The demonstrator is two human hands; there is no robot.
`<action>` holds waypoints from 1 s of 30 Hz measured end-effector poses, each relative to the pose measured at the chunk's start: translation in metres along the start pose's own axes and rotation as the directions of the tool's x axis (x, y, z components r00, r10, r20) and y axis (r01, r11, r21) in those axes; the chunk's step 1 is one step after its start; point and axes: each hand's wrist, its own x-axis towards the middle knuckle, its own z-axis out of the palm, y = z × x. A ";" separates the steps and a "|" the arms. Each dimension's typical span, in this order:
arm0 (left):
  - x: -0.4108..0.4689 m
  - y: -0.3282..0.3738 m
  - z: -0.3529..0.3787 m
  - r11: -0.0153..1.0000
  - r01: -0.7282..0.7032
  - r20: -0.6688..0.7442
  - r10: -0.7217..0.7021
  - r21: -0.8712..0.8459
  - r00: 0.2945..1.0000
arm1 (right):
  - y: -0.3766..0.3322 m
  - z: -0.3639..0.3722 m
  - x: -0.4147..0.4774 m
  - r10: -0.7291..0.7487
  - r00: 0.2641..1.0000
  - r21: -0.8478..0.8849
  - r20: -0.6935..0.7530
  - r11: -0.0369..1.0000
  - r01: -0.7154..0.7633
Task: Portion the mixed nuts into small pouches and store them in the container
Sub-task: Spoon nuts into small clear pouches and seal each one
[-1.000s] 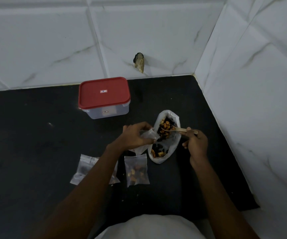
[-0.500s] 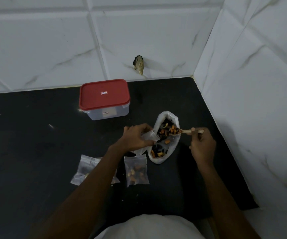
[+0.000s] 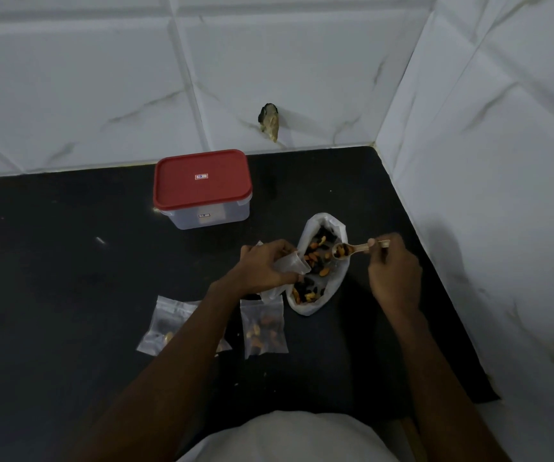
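The right hand point(image 3: 393, 271) had its fingers curled round the tail end of a small spoon point(image 3: 352, 250), whose bowl carried a heap of nuts and hung just above the open bag point(image 3: 319, 288). Just across the bag from it, the left hand point(image 3: 262, 266) pinched a small clear pouch point(image 3: 290, 265) near its mouth, with the opening turned toward the spoon and apart from it.

The pouch looked thin, soft and slippery. It would likely sag shut unless held by the rim on both sides, so the grip near the mouth seemed the right place. The nuts were loose and light and could roll off the shallow spoon if it tipped. The bag was limp too and lay slumped on the counter point(image 3: 69, 261).

Nearer the person than the left fingers, a filled pouch point(image 3: 264, 328) lay flat, and another pouch point(image 3: 165, 325) lay beyond the left forearm. Farther out past the left hand stood the container point(image 3: 202, 215), its red lid point(image 3: 202, 181) on.
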 end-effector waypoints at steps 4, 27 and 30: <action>0.003 0.000 0.003 1.000 0.001 0.001 -0.001 -0.001 1.000 | -0.001 0.006 -0.001 0.001 0.998 -0.071 0.065 0.997 0.004; -0.005 -0.007 0.006 0.992 0.036 0.055 -0.030 -0.120 0.998 | 0.013 0.033 -0.013 0.266 0.926 0.446 0.267 0.818 -0.364; -0.006 -0.008 0.006 0.992 0.047 0.063 -0.040 -0.118 0.997 | 0.009 0.039 -0.018 0.178 0.970 0.376 0.165 0.898 -0.229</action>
